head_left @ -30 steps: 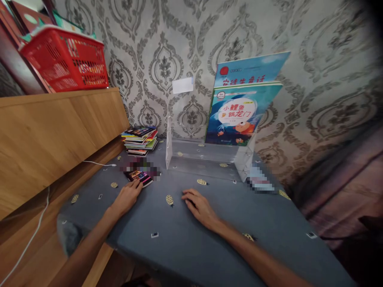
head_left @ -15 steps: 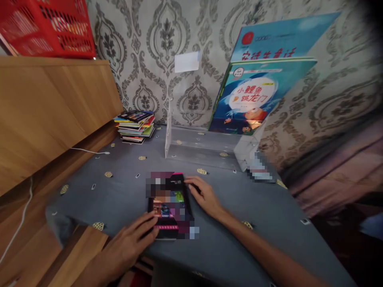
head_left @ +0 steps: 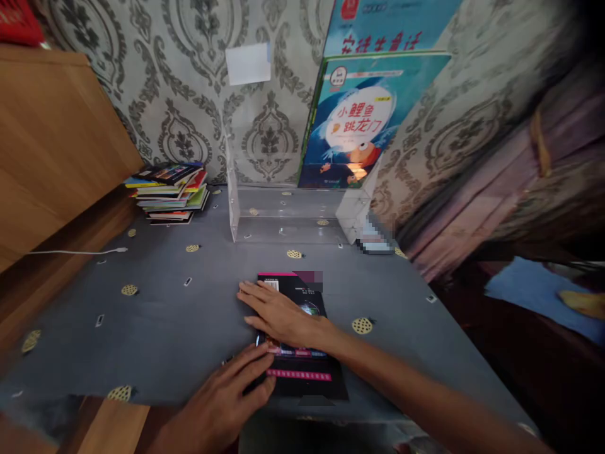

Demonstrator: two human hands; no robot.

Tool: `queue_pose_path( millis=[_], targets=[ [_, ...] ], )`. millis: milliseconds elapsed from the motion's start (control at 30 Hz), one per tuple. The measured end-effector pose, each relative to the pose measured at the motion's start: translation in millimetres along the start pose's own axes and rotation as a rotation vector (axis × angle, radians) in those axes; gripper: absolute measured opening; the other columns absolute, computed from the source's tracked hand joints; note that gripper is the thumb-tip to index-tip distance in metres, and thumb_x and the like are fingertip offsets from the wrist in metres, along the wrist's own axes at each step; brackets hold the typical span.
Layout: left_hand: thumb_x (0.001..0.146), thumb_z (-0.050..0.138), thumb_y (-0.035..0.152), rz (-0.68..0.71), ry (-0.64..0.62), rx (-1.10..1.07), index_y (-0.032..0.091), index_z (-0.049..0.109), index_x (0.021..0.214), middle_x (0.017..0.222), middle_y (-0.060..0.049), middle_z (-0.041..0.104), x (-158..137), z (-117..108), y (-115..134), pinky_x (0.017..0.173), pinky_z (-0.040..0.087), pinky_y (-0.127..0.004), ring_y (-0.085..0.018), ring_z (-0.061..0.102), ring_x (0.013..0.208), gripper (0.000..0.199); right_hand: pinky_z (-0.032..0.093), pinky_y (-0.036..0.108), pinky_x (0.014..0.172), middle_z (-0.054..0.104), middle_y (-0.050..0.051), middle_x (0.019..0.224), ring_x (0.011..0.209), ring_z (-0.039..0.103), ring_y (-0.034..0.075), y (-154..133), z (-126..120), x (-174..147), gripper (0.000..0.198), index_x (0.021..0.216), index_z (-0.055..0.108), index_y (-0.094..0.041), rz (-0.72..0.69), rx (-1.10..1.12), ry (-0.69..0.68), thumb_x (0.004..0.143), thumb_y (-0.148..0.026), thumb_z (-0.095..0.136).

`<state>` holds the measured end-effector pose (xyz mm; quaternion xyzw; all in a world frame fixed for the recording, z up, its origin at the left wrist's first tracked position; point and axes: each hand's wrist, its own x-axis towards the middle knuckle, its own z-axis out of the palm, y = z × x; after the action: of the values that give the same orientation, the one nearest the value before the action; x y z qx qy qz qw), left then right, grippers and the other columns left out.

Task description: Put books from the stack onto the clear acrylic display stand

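Observation:
A black book [head_left: 302, 373] with pink strips and small colour pictures on its cover lies flat near the table's front edge. My right hand [head_left: 283, 315] reaches across it, palm down with fingers stretched towards its upper left edge, covering part of the cover. At the lower left edge rests my left hand [head_left: 231, 384], fingers out and their tips touching the book. Neither hand is closed round anything.
Behind the book stands a clear acrylic rack [head_left: 288, 230] holding picture books [head_left: 354, 126] at its right. A stack of books [head_left: 172, 195] sits at the back left, near a white cable [head_left: 85, 251]. A wooden cabinet [head_left: 51, 139] borders the left.
My right hand has moved from the book's right edge across its cover to the left. The left hand stays at the lower left edge. The view has shifted to the right.

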<state>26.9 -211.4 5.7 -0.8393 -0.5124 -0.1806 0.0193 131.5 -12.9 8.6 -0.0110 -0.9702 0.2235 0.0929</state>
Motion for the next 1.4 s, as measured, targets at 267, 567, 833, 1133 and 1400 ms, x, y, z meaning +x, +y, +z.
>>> queue_pose_path(
  millis=[267,567,833,1133,1400],
  targets=[
    [0.095,0.041,0.001,0.008,0.051,-0.023,0.012,0.059,0.128,0.139,-0.014,0.061,-2,4,-2,0.107,0.053,-0.037,-0.023,0.039,0.146,0.039,0.036,0.053,0.119,0.044,0.017,0.156,0.147,0.039,0.027,61,-8,-30,0.052,0.149,0.045,-0.017,0.207,-0.154,0.177,0.102,-0.038,0.045],
    [0.097,0.044,0.008,-0.128,-0.002,0.039,0.018,0.054,0.137,0.146,-0.01,0.057,-4,1,20,0.115,0.045,-0.052,-0.023,0.043,0.144,0.043,0.031,0.056,0.12,0.043,0.016,0.156,0.149,0.035,0.027,75,-22,-79,0.049,0.147,0.048,-0.012,0.39,-0.279,0.146,0.104,-0.03,0.032],
    [0.1,0.047,0.021,-0.262,0.096,0.041,0.019,0.057,0.132,0.145,-0.012,0.057,-5,15,38,0.115,0.042,-0.055,-0.024,0.048,0.14,0.033,0.029,0.054,0.122,0.038,0.013,0.16,0.152,0.028,0.025,31,-7,-116,0.05,0.151,0.044,-0.017,0.335,-0.312,0.163,0.103,-0.029,0.034],
    [0.1,0.051,0.031,-0.343,0.175,0.057,0.02,0.061,0.123,0.135,-0.012,0.064,3,22,48,0.112,0.045,-0.054,-0.026,0.057,0.131,0.028,0.027,0.058,0.122,0.037,0.009,0.161,0.152,0.028,0.023,-33,2,-159,0.058,0.158,0.027,-0.021,0.047,-0.17,0.004,0.103,-0.029,0.043],
    [0.103,0.044,0.03,-0.476,0.204,-0.03,0.021,0.064,0.118,0.124,-0.009,0.068,24,14,38,0.106,0.05,-0.047,-0.022,0.065,0.115,0.026,0.021,0.06,0.124,0.041,0.008,0.159,0.15,0.032,0.025,-35,-5,-163,0.058,0.154,0.038,-0.025,0.04,-0.053,-0.003,0.099,-0.037,0.054]
  ],
)
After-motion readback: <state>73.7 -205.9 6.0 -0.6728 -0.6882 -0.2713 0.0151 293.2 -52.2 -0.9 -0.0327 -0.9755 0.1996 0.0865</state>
